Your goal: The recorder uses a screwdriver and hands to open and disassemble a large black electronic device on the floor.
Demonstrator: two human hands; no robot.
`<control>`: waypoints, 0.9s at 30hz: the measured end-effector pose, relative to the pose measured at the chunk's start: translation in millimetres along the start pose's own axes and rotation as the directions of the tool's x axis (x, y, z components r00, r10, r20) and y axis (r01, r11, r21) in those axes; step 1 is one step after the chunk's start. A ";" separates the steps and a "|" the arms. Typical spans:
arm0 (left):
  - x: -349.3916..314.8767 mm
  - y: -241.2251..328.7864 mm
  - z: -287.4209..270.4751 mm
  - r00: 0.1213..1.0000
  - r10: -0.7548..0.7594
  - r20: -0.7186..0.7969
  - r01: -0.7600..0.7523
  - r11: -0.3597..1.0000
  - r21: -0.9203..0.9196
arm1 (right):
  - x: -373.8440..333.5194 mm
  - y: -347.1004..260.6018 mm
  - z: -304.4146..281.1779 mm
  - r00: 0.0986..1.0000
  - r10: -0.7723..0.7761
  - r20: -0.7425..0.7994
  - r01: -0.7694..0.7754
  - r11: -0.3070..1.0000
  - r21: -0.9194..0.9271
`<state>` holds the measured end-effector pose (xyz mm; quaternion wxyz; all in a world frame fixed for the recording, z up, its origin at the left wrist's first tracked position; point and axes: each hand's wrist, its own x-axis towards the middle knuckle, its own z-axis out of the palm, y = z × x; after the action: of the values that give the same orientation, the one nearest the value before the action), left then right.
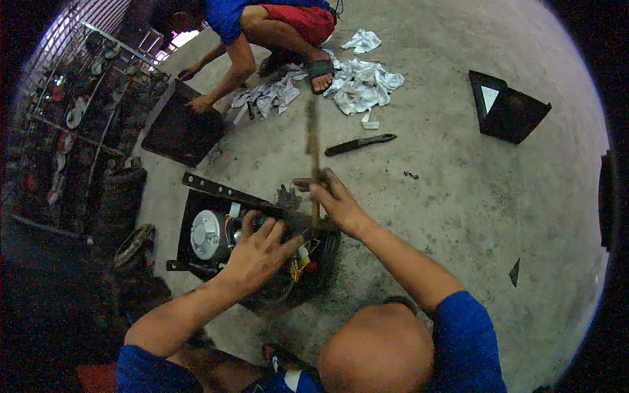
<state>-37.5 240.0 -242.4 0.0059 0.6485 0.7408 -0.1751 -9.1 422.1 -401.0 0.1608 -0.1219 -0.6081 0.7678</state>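
Observation:
A black metal housing (185, 223) lies on the floor in front of me, holding a round silver motor (206, 234) and several coloured wires (300, 261). My left hand (259, 252) rests over its middle with the fingers spread, near the wires. Above the housing's far right side, my right hand (337, 203) has its fingers around a long, narrow, brown stick-like tool (314, 154). Motion blurs this tool, so its exact kind does not show. A dark ragged shape (288, 196) sits at the housing's far edge, beyond my left fingers.
A dark long-handled brush-like tool (360, 144) lies on the concrete floor. White rags (363, 85) are heaped farther off. At the far left, another person (242, 59) crouches, hands at a black panel (183, 124). A black bent panel (510, 108) stands right; cluttered racks (72, 124) line the left.

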 end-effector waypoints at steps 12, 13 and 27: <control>-9.5 -12.0 9.0 0.998 -0.034 0.047 0.044 0.969 -0.244 | 16.7 -30.5 16.0 0.984 -0.110 0.137 0.122 0.989 -0.080; -8.8 -12.0 7.8 0.999 -0.021 0.026 0.026 0.969 -0.247 | 16.3 -30.8 15.2 0.992 -0.030 0.125 0.028 0.999 0.019; -88.9 -40.0 -30.2 0.908 -0.408 -0.100 0.339 0.852 -0.398 | 4.7 -32.2 0.7 0.999 -0.019 0.046 0.014 0.995 0.102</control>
<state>-55.4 158.9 -183.0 0.0272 0.4917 0.8698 0.0299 -10.5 430.0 -369.5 0.1588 -0.0905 -0.5727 0.7991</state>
